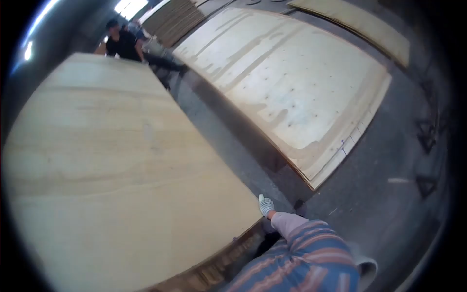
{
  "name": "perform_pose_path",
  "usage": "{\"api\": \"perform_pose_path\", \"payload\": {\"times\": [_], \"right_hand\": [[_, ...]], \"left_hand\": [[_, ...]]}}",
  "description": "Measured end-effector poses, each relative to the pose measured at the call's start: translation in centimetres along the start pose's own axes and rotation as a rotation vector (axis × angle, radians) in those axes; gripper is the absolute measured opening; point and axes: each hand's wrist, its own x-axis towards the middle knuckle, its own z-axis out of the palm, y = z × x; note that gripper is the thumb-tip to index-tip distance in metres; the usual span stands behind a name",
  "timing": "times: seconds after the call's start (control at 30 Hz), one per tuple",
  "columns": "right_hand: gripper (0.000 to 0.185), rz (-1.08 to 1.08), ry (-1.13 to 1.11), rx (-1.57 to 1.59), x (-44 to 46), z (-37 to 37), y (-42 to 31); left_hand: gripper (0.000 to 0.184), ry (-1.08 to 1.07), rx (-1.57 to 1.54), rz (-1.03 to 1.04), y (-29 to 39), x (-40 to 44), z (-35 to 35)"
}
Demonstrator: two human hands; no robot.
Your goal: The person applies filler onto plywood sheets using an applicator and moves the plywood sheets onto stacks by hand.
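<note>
White-gloved right hand (pixel 266 206) holds pale wooden sheet (pixel 121 170) at its corner

The right hand (pixel 266 206), in a white glove with dark stripes, is resting at the near right corner of the large wooden sheet (pixel 131 170). The thumb is pointing forward, away from the body, while the other fingers are partly hidden. A little of the bare wrist (pixel 271 214) is showing between glove and pale lilac sleeve (pixel 288 224). The right arm is reaching forward and slightly to the left from the striped blue and pink clothing (pixel 311 253).
</note>
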Motion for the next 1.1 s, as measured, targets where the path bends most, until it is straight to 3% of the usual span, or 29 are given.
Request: {"api": "perform_pose_path", "payload": {"times": [0.03, 0.07, 0.2, 0.37, 0.47, 0.53, 0.6, 0.67, 0.8, 0.9, 1.03, 1.1], "right_hand": [[0.065, 0.048, -0.008, 0.069, -1.0, -1.2, -1.2], [0.071, -0.168, -0.025, 0.025, 0.7, -0.9, 0.6], [0.078, 0.095, -0.179, 0.564, -1.1, -3.9, 1.6], [0.087, 0.415, -0.489, 1.008, -6.0, -10.1, 1.0], [0.085, 0.394, -0.586, 1.123, -6.2, -13.1, 0.6], [0.084, 0.379, -0.615, 1.179, -5.2, -14.2, 1.7], [0.082, 0.354, -0.631, 1.224, -4.7, -15.4, 2.5], [0.080, 0.335, -0.646, 1.252, -4.0, -16.1, 2.5], [0.077, 0.320, -0.635, 1.321, -0.6, -16.8, 4.2], [0.075, 0.397, -0.617, 1.395, 1.1, -12.6, 9.6], [0.072, 0.608, -0.617, 1.547, -1.3, -1.1, 17.9], [0.057, 0.410, -0.530, 1.563, -8.2, -5.1, 12.7]], "left_hand": [[0.056, -0.065, -0.216, 0.010, 3.5, 0.8, 2.4], [0.057, -0.138, -0.436, 0.000, 7.0, 1.2, 4.5], [0.061, -0.492, -1.271, -0.085, 19.0, 0.3, 12.5], [0.066, -0.837, -1.647, -0.299, 24.7, -5.8, 18.7], [0.069, -0.936, -1.462, -0.398, 21.3, -10.5, 19.9], [0.067, -1.048, -1.122, -0.421, 13.8, -12.9, 19.5], [0.067, -1.032, -0.841, -0.640, 6.4, -15.5, 18.6], [0.066, -1.198, -0.420, -0.613, -5.6, -16.4, 17.3], [0.065, -1.186, -0.179, -0.841, -7.5, -19.3, 16.6], [0.066, -1.471, -0.030, -0.881, -10.0, -23.1, 18.2], [0.066, -2.059, -0.072, -0.792, -12.3, -29.6, 23.8], [0.068, -2.012, 0.057, -1.070, -11.6, -32.9, 26.8]]}}
